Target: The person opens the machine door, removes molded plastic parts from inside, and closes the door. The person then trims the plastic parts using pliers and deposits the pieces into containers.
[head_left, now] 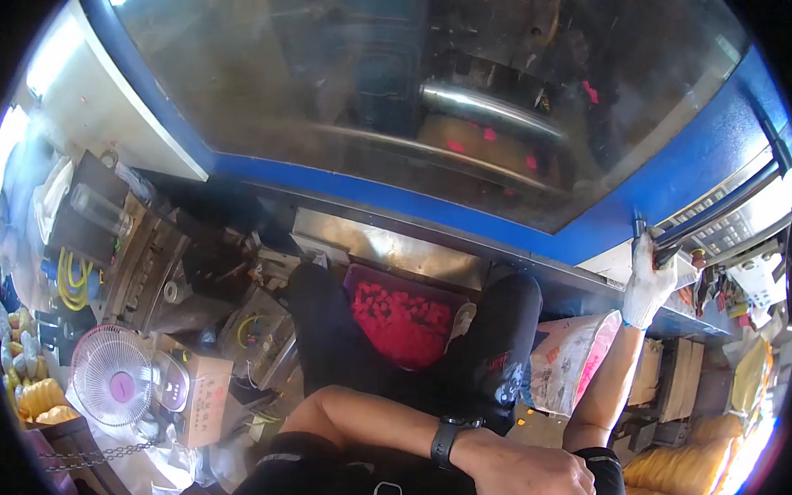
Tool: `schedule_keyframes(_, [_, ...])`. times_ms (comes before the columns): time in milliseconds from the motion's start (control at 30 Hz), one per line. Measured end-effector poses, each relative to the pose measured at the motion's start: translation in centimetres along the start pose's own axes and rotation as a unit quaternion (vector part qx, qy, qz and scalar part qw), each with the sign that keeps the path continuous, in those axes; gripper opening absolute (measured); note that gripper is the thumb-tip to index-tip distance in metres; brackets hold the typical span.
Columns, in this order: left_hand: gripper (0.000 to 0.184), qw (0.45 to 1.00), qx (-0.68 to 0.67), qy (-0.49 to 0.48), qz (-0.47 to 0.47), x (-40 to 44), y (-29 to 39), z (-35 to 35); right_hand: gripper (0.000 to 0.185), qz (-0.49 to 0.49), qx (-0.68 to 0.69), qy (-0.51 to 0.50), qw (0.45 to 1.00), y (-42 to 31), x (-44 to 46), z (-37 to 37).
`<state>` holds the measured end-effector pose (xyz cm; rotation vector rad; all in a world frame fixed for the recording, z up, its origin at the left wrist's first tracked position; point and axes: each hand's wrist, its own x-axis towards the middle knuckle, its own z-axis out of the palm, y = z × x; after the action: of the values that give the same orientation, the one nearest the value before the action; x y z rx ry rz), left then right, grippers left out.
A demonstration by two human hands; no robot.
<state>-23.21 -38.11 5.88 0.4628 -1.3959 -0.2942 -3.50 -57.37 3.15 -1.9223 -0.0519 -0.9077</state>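
Note:
My right hand [649, 287], in a white glove, is stretched out to the right and closed round the lower end of a black door handle [720, 206]. That handle is fixed to a blue-framed machine door [354, 187] with a large, smeared window. Bare and wearing a black watch [453, 441], my left hand [532, 470] lies across my body near my right elbow. Its fingers are curled, and its palm is hidden. Between my knees sits a purple bin [353, 276] of small pink-red pieces [402, 322]. Similar pieces show behind the window.
A pink-and-white sack [571, 363] stands beside my right leg. To the left are a fan [112, 382], a cardboard box [206, 402] and cluttered metal parts [142, 269]. Yellow sacks [689, 463] lie at lower right, near a white perforated basket [757, 282].

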Motion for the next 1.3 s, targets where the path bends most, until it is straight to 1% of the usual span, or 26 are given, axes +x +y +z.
schedule_keyframes(100, [0.029,0.999,0.013,0.002,-0.037,-0.3,1.5,0.5,0.018,0.01,0.005,0.0,1.0,0.4,-0.2,-0.1])
schedule_keyframes(200, [0.026,0.998,0.047,-0.009,-0.041,-0.4,2.4,1.3,0.02,0.005,-0.013,-0.006,1.0,-0.1,-0.2,-0.3])
schedule_keyframes(233, [0.024,0.999,0.042,0.01,-0.023,-0.4,2.8,1.8,0.021,0.002,-0.022,-0.01,1.0,-0.2,-0.3,-0.2])
schedule_keyframes(267, [0.023,0.999,0.037,0.03,-0.006,-0.3,3.0,2.4,0.025,0.002,0.004,-0.014,1.0,0.2,-0.2,-0.3])
schedule_keyframes(300, [0.022,0.998,0.03,0.05,0.011,-0.3,3.2,3.0,0.029,-0.008,-0.011,-0.014,1.0,0.5,0.0,-0.3])
schedule_keyframes(367, [0.02,0.998,0.039,0.046,0.014,-0.8,3.0,4.0,0.036,-0.024,-0.049,-0.02,0.998,1.0,0.1,-0.5])
schedule_keyframes(400, [0.02,0.998,0.043,0.043,0.015,-0.9,3.1,4.3,0.038,-0.033,-0.043,-0.018,0.998,1.0,0.1,-0.4])
schedule_keyframes(433, [0.019,0.998,0.059,0.035,0.012,-1.2,3.3,4.5,0.037,-0.034,-0.069,-0.012,0.997,1.3,0.2,-0.6])
schedule_keyframes(500, [0.019,0.995,0.095,0.011,0.002,-1.7,3.9,4.3,0.036,-0.018,-0.039,-0.006,0.999,1.2,0.1,-0.3])
schedule_keyframes(600, [0.018,0.997,0.061,0.053,0.008,-1.8,4.6,4.4,0.034,0.0,-0.062,0.004,0.998,0.2,-0.4,0.0])
schedule_keyframes(700, [0.018,0.995,0.05,0.084,0.025,-2.0,4.4,4.0,0.038,0.032,-0.103,-0.022,0.994,0.6,0.0,-0.7])
schedule_keyframes(800, [0.024,0.996,0.07,0.046,0.019,-2.4,3.7,2.5,0.036,0.01,-0.094,-0.008,0.995,1.3,0.0,-0.5])
schedule_keyframes(900, [0.036,0.995,0.04,0.087,0.013,-2.8,1.9,2.6,0.035,-0.008,-0.113,0.0,0.994,1.4,0.1,-0.5])
schedule_keyframes(967, [0.023,0.993,0.054,0.097,-0.04,-3.4,1.3,2.5,0.034,-0.009,-0.139,-0.001,0.99,1.2,0.0,-0.6])
schedule_keyframes(1000, [0.017,0.991,0.064,0.098,-0.067,-3.8,1.3,2.1,0.033,-0.031,-0.155,-0.012,0.987,1.5,0.1,-0.9])
schedule_keyframes(1100, [0.015,0.982,0.045,0.152,-0.106,-5.4,0.6,1.6,0.035,-0.056,-0.162,-0.016,0.985,1.7,0.0,-1.0])
schedule_keyframes(1133, [0.013,0.977,0.051,0.162,-0.126,-6.1,0.4,1.2,0.025,-0.059,-0.173,-0.02,0.983,1.8,0.1,-1.1])
schedule_keyframes(1200, [0.011,0.96,0.082,0.194,-0.183,-8.0,0.2,0.5,0.028,-0.103,-0.212,-0.038,0.971,3.2,0.3,-1.7])
schedule_keyframes(1233, [0.01,0.95,0.098,0.208,-0.211,-9.1,0.1,0.1,0.032,-0.145,-0.249,-0.048,0.956,3.8,0.5,-2.0])
schedule_keyframes(1267, [0.01,0.94,0.114,0.22,-0.234,-10.3,-0.1,-0.2,0.036,-0.188,-0.284,-0.055,0.938,4.3,0.7,-2.4])
schedule_keyframes(1300, [0.01,0.929,0.132,0.231,-0.258,-11.4,-0.1,-0.6,0.04,-0.251,-0.334,-0.062,0.906,4.6,0.9,-2.7])
